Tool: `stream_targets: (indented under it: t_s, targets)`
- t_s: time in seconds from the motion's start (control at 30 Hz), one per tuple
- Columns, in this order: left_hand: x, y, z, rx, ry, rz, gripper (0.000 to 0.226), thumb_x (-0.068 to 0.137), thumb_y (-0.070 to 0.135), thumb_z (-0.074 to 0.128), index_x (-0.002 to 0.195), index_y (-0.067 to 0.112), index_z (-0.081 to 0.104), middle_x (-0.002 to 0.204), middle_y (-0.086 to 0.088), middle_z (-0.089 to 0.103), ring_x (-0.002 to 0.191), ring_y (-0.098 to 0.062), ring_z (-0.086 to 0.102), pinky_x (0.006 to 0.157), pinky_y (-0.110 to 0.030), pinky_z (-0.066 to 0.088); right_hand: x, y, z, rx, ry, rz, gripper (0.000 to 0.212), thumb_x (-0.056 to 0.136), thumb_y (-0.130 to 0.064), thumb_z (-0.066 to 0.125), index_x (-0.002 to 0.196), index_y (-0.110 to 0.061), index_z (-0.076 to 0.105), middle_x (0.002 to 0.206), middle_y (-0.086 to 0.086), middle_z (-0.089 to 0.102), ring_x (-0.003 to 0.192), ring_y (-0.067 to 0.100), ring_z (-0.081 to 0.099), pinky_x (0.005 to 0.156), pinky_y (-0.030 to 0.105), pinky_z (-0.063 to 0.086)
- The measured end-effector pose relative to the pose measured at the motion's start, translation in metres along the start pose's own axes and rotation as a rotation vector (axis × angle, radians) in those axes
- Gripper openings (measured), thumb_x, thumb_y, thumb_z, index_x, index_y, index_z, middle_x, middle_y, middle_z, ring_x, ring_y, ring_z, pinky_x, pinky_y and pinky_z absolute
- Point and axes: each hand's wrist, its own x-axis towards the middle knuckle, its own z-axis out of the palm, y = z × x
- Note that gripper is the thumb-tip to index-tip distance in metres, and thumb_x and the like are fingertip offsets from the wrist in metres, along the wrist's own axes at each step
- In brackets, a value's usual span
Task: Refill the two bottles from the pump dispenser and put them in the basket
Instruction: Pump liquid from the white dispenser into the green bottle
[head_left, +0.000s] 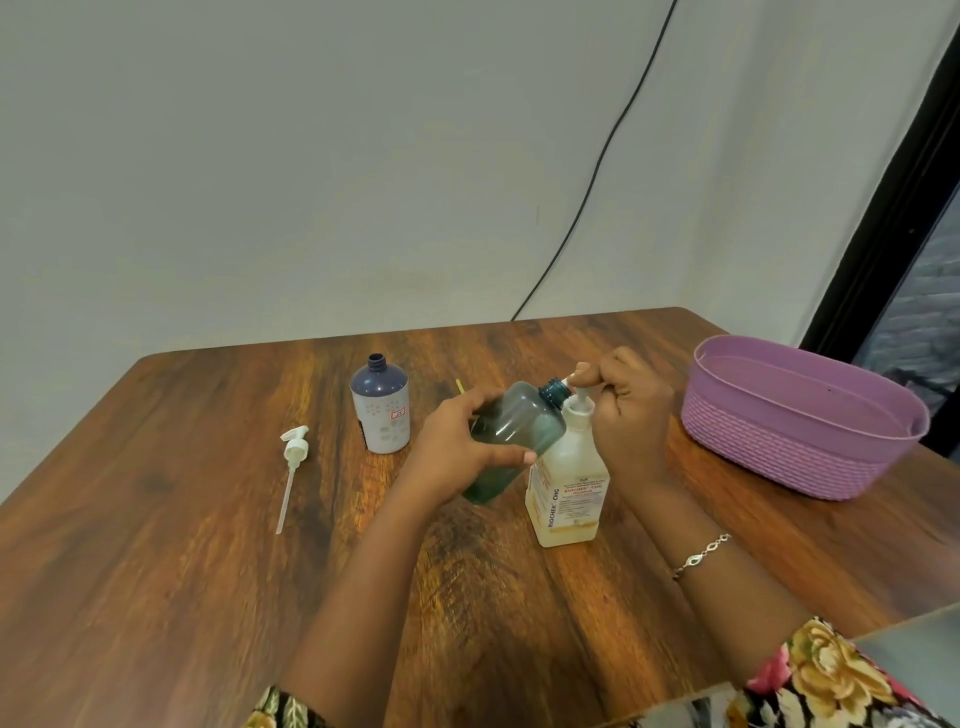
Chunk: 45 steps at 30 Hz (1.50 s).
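The left hand (457, 447) grips the teal bottle (511, 441), tilted with its neck at the pump dispenser (569, 483) nozzle; the right hand (623, 410) curls over the pump head. If the neck slips aside (the tilt is steep), soap could spill onto the bench (156, 519).

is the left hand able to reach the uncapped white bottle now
Probably not yet: the left hand grips the green bottle, though nothing stands between it and the white bottle.

Home room: wood-grain table (156, 545), plain wall (311, 156), purple basket (779, 447).
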Motion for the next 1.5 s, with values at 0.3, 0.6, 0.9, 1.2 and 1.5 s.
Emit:
stream_targets:
  t_s: [0.3,0.6,0.9,1.2,1.5]
  targets:
    - [-0.002,-0.003,0.001,0.013,0.003,0.004,0.074,0.065,0.023,0.081,0.132,0.018,0.049,0.121,0.004,0.054,0.108,-0.013,0.05,0.092,-0.031,0.044,-0.005,0.002,0.004,-0.082,0.025,-0.063,0.025,0.073,0.008,0.043,0.059,0.002,0.062,0.061,0.011,0.059,0.057,0.028,0.059,0.048,0.04,0.049]
    - [-0.003,0.006,-0.001,-0.014,0.023,0.005,0.074,0.067,0.021,0.08,0.133,0.017,0.047,0.122,0.003,0.053,0.108,-0.015,0.05,0.094,-0.031,0.044,0.008,-0.003,-0.008,-0.013,-0.023,-0.013,0.03,0.071,0.016,0.046,0.069,-0.001,0.07,0.068,0.009,0.064,0.068,0.025,0.065,0.058,0.016,0.047]
    - [-0.003,0.002,0.003,0.007,0.003,-0.021,0.073,0.065,0.023,0.081,0.131,0.018,0.049,0.124,0.002,0.054,0.11,-0.016,0.051,0.096,-0.037,0.045,0.0,0.004,0.002,-0.078,-0.021,-0.06,0.022,0.07,0.012,0.045,0.057,0.001,0.06,0.059,0.01,0.055,0.055,0.027,0.054,0.049,0.044,0.047]
    - [0.004,0.009,-0.004,0.029,-0.001,0.013,0.072,0.066,0.023,0.081,0.131,0.017,0.05,0.126,-0.001,0.054,0.111,-0.018,0.052,0.097,-0.04,0.046,0.014,-0.014,-0.008,-0.02,-0.029,0.081,0.029,0.068,-0.003,0.039,0.063,-0.002,0.067,0.065,0.008,0.063,0.064,0.021,0.06,0.056,0.011,0.042]
    - [0.002,-0.001,0.002,0.038,-0.004,-0.023,0.074,0.066,0.025,0.081,0.132,0.016,0.049,0.126,-0.001,0.054,0.113,-0.018,0.05,0.098,-0.038,0.044,-0.007,0.001,0.003,-0.004,0.059,0.0,0.027,0.073,0.011,0.044,0.066,0.0,0.068,0.066,0.008,0.062,0.066,0.019,0.063,0.058,0.017,0.048]
